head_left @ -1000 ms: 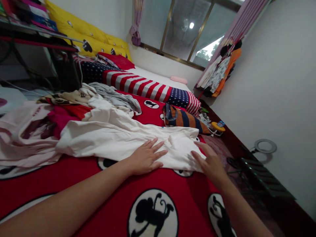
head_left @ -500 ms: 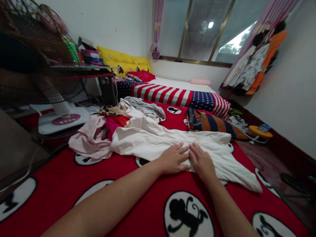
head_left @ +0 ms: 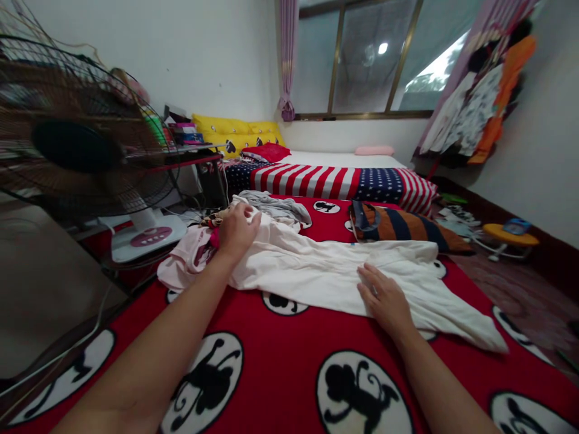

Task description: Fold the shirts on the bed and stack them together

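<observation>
A cream-white garment (head_left: 325, 271) lies spread across the red blanket with black monkey circles (head_left: 280, 361). My right hand (head_left: 384, 298) lies flat on the garment's near edge, fingers stretched out. My left hand (head_left: 237, 229) reaches far to the left end of the garment, its fingers curled over the white cloth there, beside a heap of pink, red and patterned clothes (head_left: 190, 253). A grey garment (head_left: 275, 205) lies just behind that hand.
A standing fan (head_left: 76, 163) with a white base (head_left: 149, 238) is at the left. A striped orange-and-navy bag (head_left: 398, 226) lies behind the garment. Beyond are a flag-patterned bedcover (head_left: 335, 181), yellow pillows (head_left: 235, 129), hanging clothes (head_left: 479, 108) and small items on the floor at right.
My left hand has left the middle of the white garment and reached to its far left end. My right hand stayed on the cloth. The view has swung slightly left.
</observation>
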A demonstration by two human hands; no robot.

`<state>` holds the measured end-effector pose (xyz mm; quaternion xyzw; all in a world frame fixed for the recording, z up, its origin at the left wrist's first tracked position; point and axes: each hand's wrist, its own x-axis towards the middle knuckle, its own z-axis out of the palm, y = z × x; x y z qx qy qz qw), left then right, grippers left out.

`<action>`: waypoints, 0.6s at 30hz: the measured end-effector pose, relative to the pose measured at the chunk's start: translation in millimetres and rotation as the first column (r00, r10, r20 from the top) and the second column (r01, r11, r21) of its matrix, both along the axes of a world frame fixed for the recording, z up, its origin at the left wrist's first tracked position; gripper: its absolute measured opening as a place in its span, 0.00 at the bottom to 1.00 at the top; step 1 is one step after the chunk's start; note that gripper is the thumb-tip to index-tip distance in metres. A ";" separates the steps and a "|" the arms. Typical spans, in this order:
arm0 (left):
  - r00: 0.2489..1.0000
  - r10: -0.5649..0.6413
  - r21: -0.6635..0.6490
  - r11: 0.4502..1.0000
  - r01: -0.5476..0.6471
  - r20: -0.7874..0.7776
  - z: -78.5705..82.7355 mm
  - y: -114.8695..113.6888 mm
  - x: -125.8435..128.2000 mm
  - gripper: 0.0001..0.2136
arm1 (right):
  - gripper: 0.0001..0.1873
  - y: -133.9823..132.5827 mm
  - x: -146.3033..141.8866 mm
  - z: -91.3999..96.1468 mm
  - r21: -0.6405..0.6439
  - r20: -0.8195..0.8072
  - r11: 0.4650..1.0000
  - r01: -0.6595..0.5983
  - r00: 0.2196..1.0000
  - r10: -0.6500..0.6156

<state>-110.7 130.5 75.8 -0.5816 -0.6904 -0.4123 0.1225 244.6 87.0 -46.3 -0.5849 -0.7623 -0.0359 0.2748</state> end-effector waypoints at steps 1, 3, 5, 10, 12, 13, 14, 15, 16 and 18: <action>0.999 0.046 -0.104 0.993 -0.046 -0.007 4.1 3.8 -11.8 0.15 | 0.21 -0.7 -1.5 1.0 0.004 -0.008 1.000 0.009 1.000 -0.009; 0.998 0.057 -0.350 0.935 -0.058 -0.015 7.9 10.3 -27.4 0.21 | 0.21 -2.1 -4.1 3.2 0.010 -0.023 1.000 0.021 1.000 -0.021; 1.000 -0.017 -0.536 0.844 0.014 0.000 6.8 14.9 -33.8 0.25 | 0.21 -3.2 -5.4 4.6 0.011 -0.028 1.000 0.025 0.999 -0.025; 0.957 -0.240 -0.467 0.836 0.288 0.162 -4.2 17.6 -31.8 0.21 | 0.21 -4.0 -5.3 4.6 0.011 -0.029 1.000 0.025 0.999 -0.025; 0.884 -0.329 -0.311 0.846 0.432 0.333 -7.3 17.1 -30.2 0.15 | 0.21 -4.1 -5.2 4.2 0.014 -0.033 1.000 0.026 0.999 -0.025; 0.841 -0.367 -0.240 0.843 0.481 0.397 -8.2 16.9 -29.7 0.14 | 0.21 -4.1 -5.3 4.1 0.017 -0.037 1.000 0.025 0.999 -0.024; 0.810 -0.394 -0.186 0.841 0.508 0.434 -8.6 16.6 -29.2 0.13 | 0.21 -4.2 -5.3 4.2 0.019 -0.039 1.000 0.023 0.999 -0.022; 0.794 -0.415 -0.152 0.839 0.523 0.443 -8.7 16.2 -28.6 0.12 | 0.21 -4.2 -5.3 4.2 0.019 -0.042 1.000 0.021 0.999 -0.020; 0.788 -0.433 -0.133 0.836 0.533 0.437 -8.6 15.4 -27.9 0.10 | 0.20 -4.2 -5.2 4.4 0.019 -0.044 1.000 0.021 0.999 -0.020; 0.784 -0.490 -0.115 0.816 0.566 0.380 -8.5 11.8 -25.1 0.07 | 0.20 -4.0 -4.6 4.6 0.013 -0.046 1.000 0.023 0.999 -0.022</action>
